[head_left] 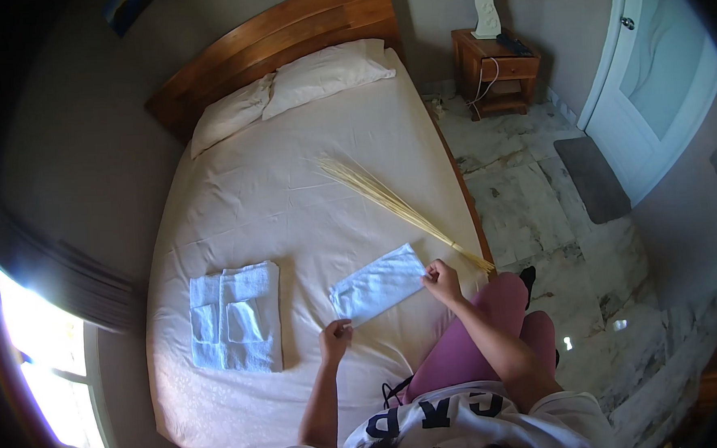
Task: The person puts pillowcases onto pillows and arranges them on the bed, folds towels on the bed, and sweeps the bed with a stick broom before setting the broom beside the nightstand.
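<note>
A small light-blue towel, folded into a long rectangle, lies slanted on the bed in front of me. My left hand pinches its near left corner, fingers closed. At the opposite end, my right hand grips the right edge between thumb and fingers. To the left lies a stack of folded light-blue towels, with two small folded cloths on top. Beyond my right hand, a broom of thin straw-coloured sticks rests diagonally, its bound end near the bed's right edge.
The bed has a pale sheet, two pillows and a wooden headboard. A wooden nightstand with a lamp stands at the back right. A grey mat lies by the white door. A bright window is at left.
</note>
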A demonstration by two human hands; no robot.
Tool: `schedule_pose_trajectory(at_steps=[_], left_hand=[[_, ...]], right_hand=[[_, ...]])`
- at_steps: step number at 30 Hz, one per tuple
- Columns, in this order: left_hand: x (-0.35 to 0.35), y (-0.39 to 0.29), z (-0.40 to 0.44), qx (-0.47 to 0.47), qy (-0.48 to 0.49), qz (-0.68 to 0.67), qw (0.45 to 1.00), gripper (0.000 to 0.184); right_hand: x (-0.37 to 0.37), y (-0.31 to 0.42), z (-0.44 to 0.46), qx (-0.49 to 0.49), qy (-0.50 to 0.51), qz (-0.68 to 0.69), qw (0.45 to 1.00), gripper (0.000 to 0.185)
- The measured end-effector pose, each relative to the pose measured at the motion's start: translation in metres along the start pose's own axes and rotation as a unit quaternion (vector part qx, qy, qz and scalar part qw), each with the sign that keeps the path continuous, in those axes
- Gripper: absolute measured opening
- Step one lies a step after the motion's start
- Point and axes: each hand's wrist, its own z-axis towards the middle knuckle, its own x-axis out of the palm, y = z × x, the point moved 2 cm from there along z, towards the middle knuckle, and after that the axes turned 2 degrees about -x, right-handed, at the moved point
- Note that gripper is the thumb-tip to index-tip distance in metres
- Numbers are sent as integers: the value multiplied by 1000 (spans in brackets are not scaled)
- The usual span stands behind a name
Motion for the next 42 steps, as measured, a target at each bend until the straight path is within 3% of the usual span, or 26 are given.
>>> schedule_pose_trajectory(at_steps=[6,8,9,10,12,13,17,20,22,25,30,33,35,36,38,40,41,42], left_hand=[[-5,-10,-3,-6,-13,-20,1000,21],[-8,-8,-9,-39,37,63,997,34],[-8,11,-4,-78,31,10,996,46],[-7,10,5,-76,33,8,997,46],[-11,14,20,-158,-43,-19,986,48],[-12,12,32,-118,-77,-4,990,47],[-13,-22,52,-132,-110,-4,985,47],[-8,-15,66,-62,-144,26,987,40],[-10,-23,69,51,-157,36,986,26],[-10,-33,69,6,-151,45,987,13],[-2,-33,76,3,-142,47,989,10],[1,-58,69,45,-177,141,973,17],[11,-100,56,123,-251,287,916,26],[21,-105,57,123,-249,287,917,26],[46,-114,58,240,-114,206,942,34],[72,-129,56,310,-45,196,929,38],[87,-118,56,264,-6,246,933,49],[93,-114,53,265,-7,245,933,49]], right_hand=[[-7,9,1,24,41,-101,994,28],[-15,11,3,49,67,-126,989,31],[-17,13,1,78,98,-146,981,34],[-18,15,1,107,128,-165,972,37],[-13,21,13,109,127,-172,971,38],[-9,25,18,98,110,-171,974,38],[14,22,35,42,52,-139,988,36],[22,12,38,13,19,-53,998,29],[24,12,38,10,15,4,1000,26],[20,9,35,4,-16,5,1000,23],[25,6,36,-24,-59,-31,997,23],[28,3,36,-20,-87,-48,995,23],[28,8,35,-13,-101,-41,994,22],[27,13,35,-21,-99,-52,994,22],[30,18,36,-28,-95,-64,993,21],[34,13,37,-34,-110,-55,992,20],[35,10,38,-35,-109,-56,992,20],[35,7,39,-13,-102,-23,994,21]])
